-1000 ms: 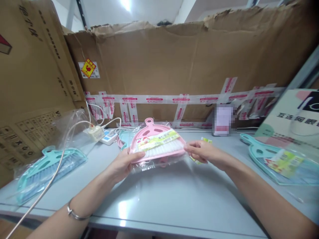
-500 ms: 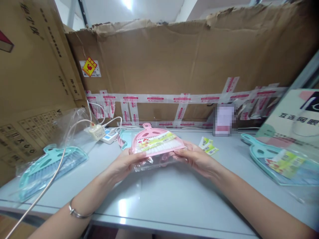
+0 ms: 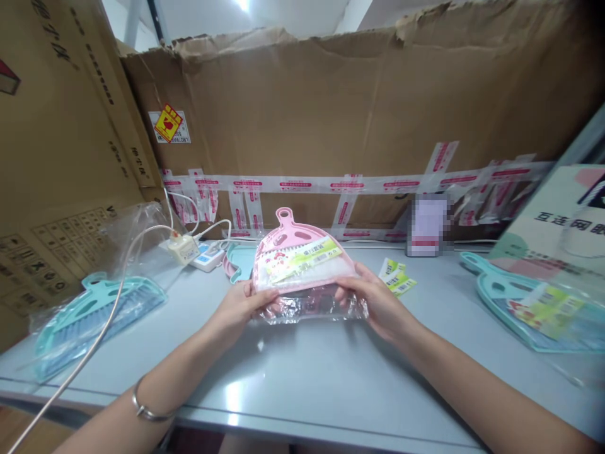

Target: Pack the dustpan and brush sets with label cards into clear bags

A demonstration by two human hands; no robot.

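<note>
A pink dustpan-and-brush set (image 3: 295, 249) with a green and yellow label sits in a clear plastic bag (image 3: 312, 306), tilted up above the grey table (image 3: 302, 378). My left hand (image 3: 248, 302) grips the bag's lower left corner, thumb on top. At the lower right edge of the bag my right hand (image 3: 371, 299) is closed on it. The crinkled open end of the bag hangs between both hands.
A teal set in a bag (image 3: 89, 315) lies at the left, another teal set (image 3: 534, 306) at the right. Loose labels (image 3: 397, 280) lie right of the pink set. A power strip (image 3: 205, 257) and cables sit behind. Cardboard walls (image 3: 331, 126) close the back and left.
The pink set has been tipped more upright and raised a little. Both hands have slid to the bag's lower edge, bunching the plastic there.
</note>
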